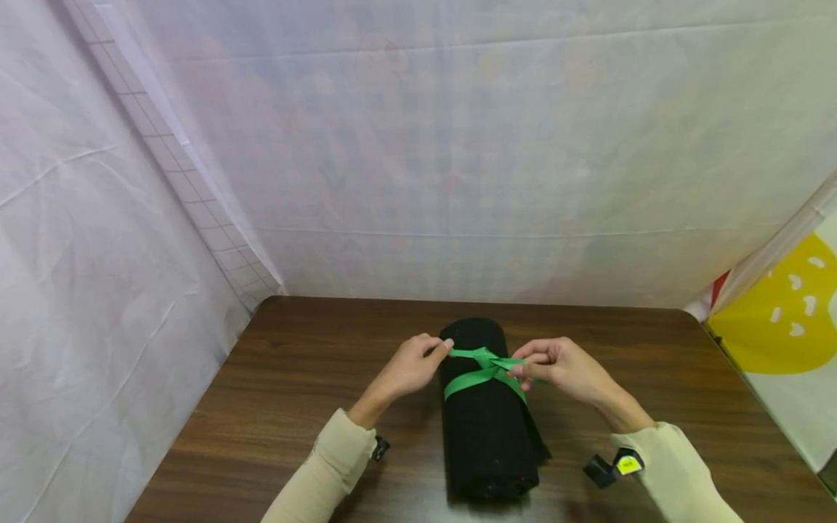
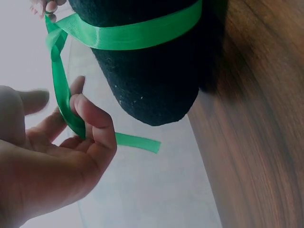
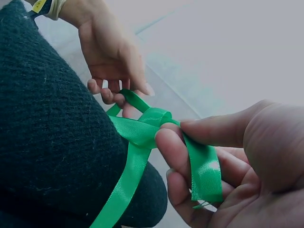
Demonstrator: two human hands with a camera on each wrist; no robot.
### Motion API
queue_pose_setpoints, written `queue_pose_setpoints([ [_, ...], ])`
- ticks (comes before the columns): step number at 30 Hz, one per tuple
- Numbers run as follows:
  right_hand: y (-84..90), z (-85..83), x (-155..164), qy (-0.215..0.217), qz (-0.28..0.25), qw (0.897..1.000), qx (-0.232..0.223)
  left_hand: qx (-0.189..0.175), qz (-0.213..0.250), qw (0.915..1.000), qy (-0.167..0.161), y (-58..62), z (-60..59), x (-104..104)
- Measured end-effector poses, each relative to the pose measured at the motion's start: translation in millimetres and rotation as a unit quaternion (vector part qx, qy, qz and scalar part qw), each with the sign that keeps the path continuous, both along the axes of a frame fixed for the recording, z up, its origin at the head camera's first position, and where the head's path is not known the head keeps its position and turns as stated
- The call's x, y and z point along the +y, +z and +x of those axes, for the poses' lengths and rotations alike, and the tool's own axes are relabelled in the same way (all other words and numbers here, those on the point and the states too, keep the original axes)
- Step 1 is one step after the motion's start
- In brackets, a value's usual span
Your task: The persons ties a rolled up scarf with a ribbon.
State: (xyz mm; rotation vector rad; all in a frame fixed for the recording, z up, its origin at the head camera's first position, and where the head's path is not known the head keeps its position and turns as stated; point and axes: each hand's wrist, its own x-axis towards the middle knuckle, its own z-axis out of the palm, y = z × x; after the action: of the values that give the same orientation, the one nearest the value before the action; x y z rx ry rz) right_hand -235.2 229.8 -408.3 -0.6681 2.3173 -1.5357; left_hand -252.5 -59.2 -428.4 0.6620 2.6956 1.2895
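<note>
A black roll of knitted-looking cloth [image 1: 487,436] lies lengthwise on the table, with a green ribbon [image 1: 467,381] wrapped around its middle. The ribbon crosses over itself on top of the roll in a loose knot [image 3: 154,118]. On the left side, my left hand [image 1: 415,363] holds one ribbon end; in the left wrist view that strip runs through the curled fingers [image 2: 97,116] and its tail [image 2: 142,142] sticks out beyond them. From the right, my right hand [image 1: 569,370] pinches the other end between thumb and forefinger, its frayed tip [image 3: 206,190] hanging over the fingers.
The dark wooden table [image 1: 314,378] reaches back to a white curtain [image 1: 458,181]. Another white sheet [image 1: 98,290] hangs at the left. A yellow patterned cloth [image 1: 785,319] shows past the right edge. Dark wrist straps [image 1: 601,472] sit near the cuffs.
</note>
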Motion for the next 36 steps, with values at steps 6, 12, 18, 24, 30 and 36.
queue_pose_setpoints([
  [6, -1.0, 0.3, 0.1, 0.002, 0.000, 1.000, -0.016, -0.002, -0.017, 0.9998, 0.005, 0.4, 1.6, -4.0],
  [12, -0.9, 0.5, 3.1, -0.003, 0.010, 0.999, -0.034, -0.012, -0.015, 0.9998, -0.004, 1.0, 2.0, -8.2],
  [18, -0.5, 0.4, 8.2, -0.009, 0.018, 0.998, -0.060, -0.019, -0.007, 0.9998, -0.005, 1.1, 3.3, -12.9],
  [24, -1.2, -0.5, 13.6, -0.002, 0.001, 0.998, -0.063, -0.019, -0.009, 0.9998, 0.001, 1.5, 3.5, -17.6],
  [30, -1.9, -0.7, 20.1, 0.004, -0.010, 0.998, -0.055, -0.014, -0.016, 0.9998, -0.005, 0.2, 2.3, -22.1],
  [36, 1.0, 1.4, 25.3, -0.006, 0.001, 0.999, -0.052, -0.024, -0.009, 0.9996, -0.010, -1.5, 1.5, -26.2],
])
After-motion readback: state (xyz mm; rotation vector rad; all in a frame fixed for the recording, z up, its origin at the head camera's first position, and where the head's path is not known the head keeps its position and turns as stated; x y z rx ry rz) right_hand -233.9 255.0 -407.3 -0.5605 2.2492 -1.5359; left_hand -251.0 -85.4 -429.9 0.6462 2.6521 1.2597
